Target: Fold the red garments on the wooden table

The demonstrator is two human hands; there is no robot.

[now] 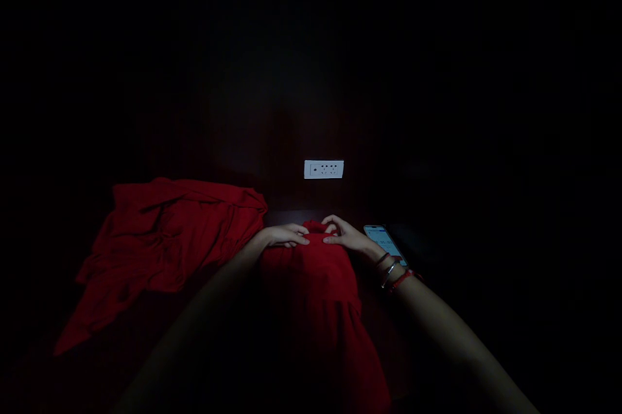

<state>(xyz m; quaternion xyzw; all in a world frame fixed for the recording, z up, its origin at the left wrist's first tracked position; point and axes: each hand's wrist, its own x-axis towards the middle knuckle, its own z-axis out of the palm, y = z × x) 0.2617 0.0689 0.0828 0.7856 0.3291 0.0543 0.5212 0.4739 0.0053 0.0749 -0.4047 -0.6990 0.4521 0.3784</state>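
Very dim scene; most of the surface is lost in dark. Nearest, a red garment [315, 297] lies lengthwise between the forearms, running away from the person. Left hand [286, 236] rests flat on its far end, fingers extended, gripping nothing. Right hand [346, 237] pinches the same far edge, fingertips closed on the cloth; bracelets [394, 271] circle that wrist. Just beside the right wrist, a lit smartphone [383, 242] lies face up. Left, a second red cloth [165, 239] sprawls crumpled, close to the left forearm. Beyond, a white wall socket [323, 169].
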